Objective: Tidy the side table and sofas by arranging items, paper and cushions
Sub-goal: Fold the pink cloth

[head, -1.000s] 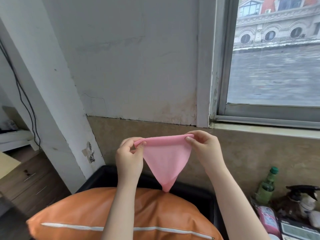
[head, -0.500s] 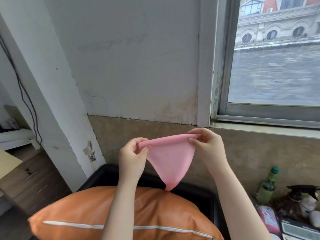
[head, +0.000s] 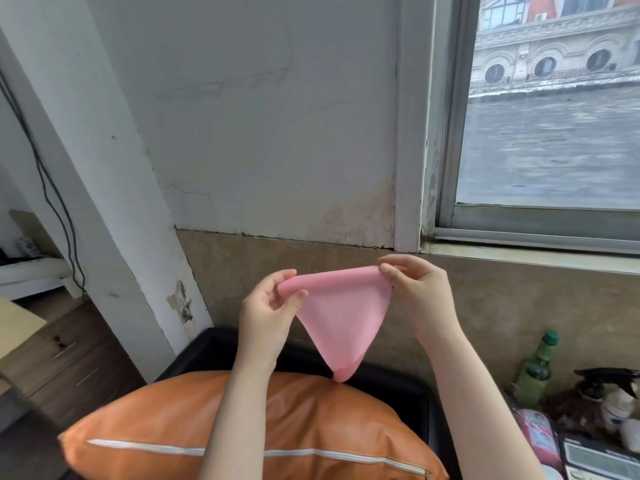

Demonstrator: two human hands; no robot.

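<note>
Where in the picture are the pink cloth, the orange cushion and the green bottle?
pink cloth (head: 341,320): head view, middle of its hanging triangle.
orange cushion (head: 166,424): head view, left part of its top face.
green bottle (head: 535,370): head view, its body below the neck.

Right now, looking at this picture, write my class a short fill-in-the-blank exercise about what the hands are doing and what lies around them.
1. Both hands, the left hand and the right hand, hold up a ____ cloth.
2. The cloth hangs down to a point, in the shape of a ____.
3. Below the arms lies an ____ cushion.
4. The bottle at the right has a ____ cap.

Missing words: pink; triangle; orange; green
</note>
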